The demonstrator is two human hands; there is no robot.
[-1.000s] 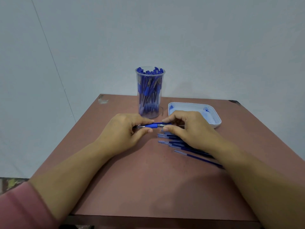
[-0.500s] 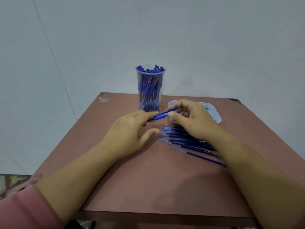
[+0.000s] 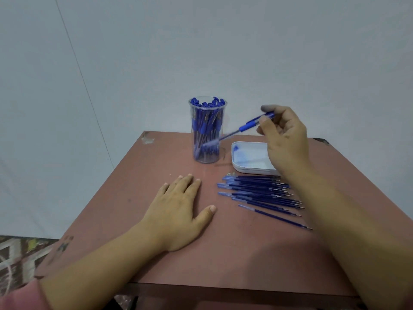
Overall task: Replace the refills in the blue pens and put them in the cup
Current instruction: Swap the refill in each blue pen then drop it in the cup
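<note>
A clear plastic cup [image 3: 207, 153] full of blue pens stands at the back of the brown table. My right hand [image 3: 285, 133] is raised to the right of the cup and pinches one end of a blue pen [image 3: 245, 126]. The pen slants down to the left and its far end is blurred in front of the cup. My left hand [image 3: 176, 211] lies flat on the table with fingers spread, holding nothing. A pile of blue refills [image 3: 261, 193] lies on the table under my right forearm.
A white shallow tray [image 3: 248, 157] with blue ink stains sits right of the cup, partly behind my right hand. The brown table [image 3: 223, 253] ends at a near edge low in the view. A patterned floor shows at the lower left.
My left hand let go of the pen and dropped flat onto the table. My right hand lifted the pen up and to the right, above the tray.
</note>
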